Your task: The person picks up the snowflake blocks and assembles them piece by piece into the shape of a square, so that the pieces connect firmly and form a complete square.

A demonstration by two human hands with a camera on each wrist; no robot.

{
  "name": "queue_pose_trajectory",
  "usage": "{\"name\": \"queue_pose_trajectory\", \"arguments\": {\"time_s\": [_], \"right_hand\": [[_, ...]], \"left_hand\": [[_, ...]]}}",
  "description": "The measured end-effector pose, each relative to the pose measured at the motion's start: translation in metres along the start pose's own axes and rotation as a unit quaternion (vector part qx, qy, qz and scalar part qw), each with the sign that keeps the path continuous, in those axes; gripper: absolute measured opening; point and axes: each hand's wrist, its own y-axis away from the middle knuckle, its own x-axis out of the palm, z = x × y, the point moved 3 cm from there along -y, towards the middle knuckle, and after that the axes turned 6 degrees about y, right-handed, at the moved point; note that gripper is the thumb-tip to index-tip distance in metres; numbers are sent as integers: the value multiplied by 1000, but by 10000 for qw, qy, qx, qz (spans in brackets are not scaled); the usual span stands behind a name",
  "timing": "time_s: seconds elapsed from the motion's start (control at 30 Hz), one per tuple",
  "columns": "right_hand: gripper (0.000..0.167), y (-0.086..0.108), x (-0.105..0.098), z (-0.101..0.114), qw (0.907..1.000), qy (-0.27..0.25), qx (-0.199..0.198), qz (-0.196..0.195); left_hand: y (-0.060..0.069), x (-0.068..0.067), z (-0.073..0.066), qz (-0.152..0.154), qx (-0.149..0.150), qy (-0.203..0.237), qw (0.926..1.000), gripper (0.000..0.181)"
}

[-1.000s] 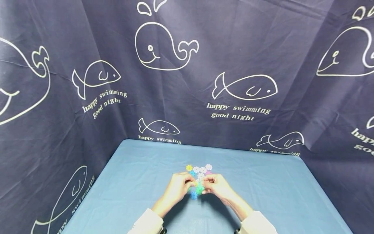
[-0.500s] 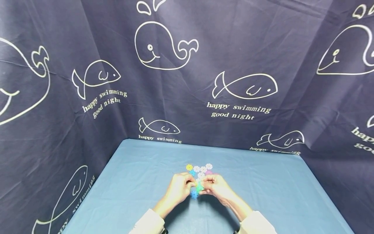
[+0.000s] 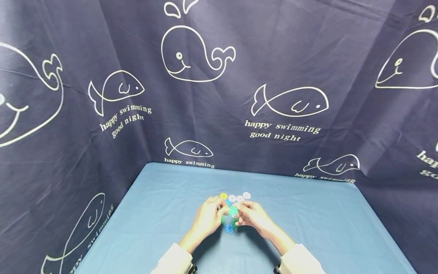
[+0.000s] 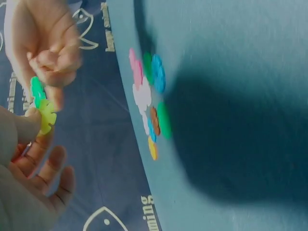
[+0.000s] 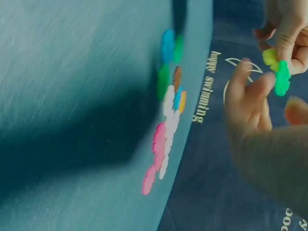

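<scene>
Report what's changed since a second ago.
The green piece has come up and into clearer view, beside the yellow piece that the left hand pinches. The right hand seems to have let go of it. The white pieces on the table stayed put.

Room over table [image 3: 308, 228] both sides; left hand [image 3: 210, 214], right hand [image 3: 254, 217] block middle, flower pieces [image 4: 142, 95] below.

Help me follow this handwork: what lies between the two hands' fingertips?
A green piece, in the head view; the left wrist view adds a yellow piece pinched by the left hand.
</scene>
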Motion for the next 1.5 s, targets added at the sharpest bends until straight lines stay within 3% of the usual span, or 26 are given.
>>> {"name": "queue_pose_trajectory", "arguments": {"time_s": [0.1, 0.17, 0.23, 0.33, 0.43, 0.5, 0.57, 0.63, 0.7, 0.77, 0.83, 0.93, 1.03, 1.13, 1.23, 1.5], "right_hand": [[24, -3, -2, -6, 9952, 952, -201, -94], [19, -6, -1, -13, 9792, 1969, -489, -43], [14, -8, 4, -20, 9532, 2910, -815, 114], [17, -10, 13, -28, 9008, 4151, -1254, 225], [27, -11, 23, -32, 8582, 4909, -1479, 233], [30, -11, 27, -32, 8407, 5197, -1511, 181], [31, -9, 28, -33, 8356, 5287, -1486, 116], [34, -8, 28, -33, 8444, 5155, -1453, 120], [34, -7, 27, -33, 8626, 4860, -1390, 209], [33, -6, 24, -33, 8880, 4404, -1279, 338], [29, -5, 21, -31, 9198, 3748, -1084, 427], [20, -2, 13, -27, 9613, 2620, -796, 288], [16, -1, 4, -22, 9855, 1542, -702, -85], [19, 0, -3, -18, 9931, 775, -768, -427], [22, 2, -8, -15, 9929, 414, -899, -654], [22, 7, -8, -10, 9910, 389, -1134, -589]], "left_hand": [[-1, -7, 6, -166, -209, -35, 9996, 14], [-2, -11, 9, -255, -376, 8, 9990, 13], [-2, -14, 11, -298, -520, 103, 9982, 12], [-3, -17, 13, -301, -663, 159, 9972, 11], [-4, -18, 12, -258, -706, 153, 9971, 11], [-4, -18, 12, -239, -707, 155, 9971, 12], [-3, -17, 10, -223, -687, 191, 9972, 13], [-2, -16, 9, -226, -648, 239, 9974, 15], [-1, -14, 9, -227, -594, 292, 9975, 15], [0, -13, 9, -234, -563, 306, 9977, 15], [1, -13, 10, -234, -566, 282, 9977, 14], [3, -12, 11, -247, -614, 260, 9975, 14], [3, -12, 12, -193, -707, 313, 9968, 13], [3, -12, 12, -111, -754, 447, 9961, 12], [3, -12, 11, -75, -708, 511, 9962, 12], [3, -8, 8, -30, -572, 492, 9971, 10]]}}
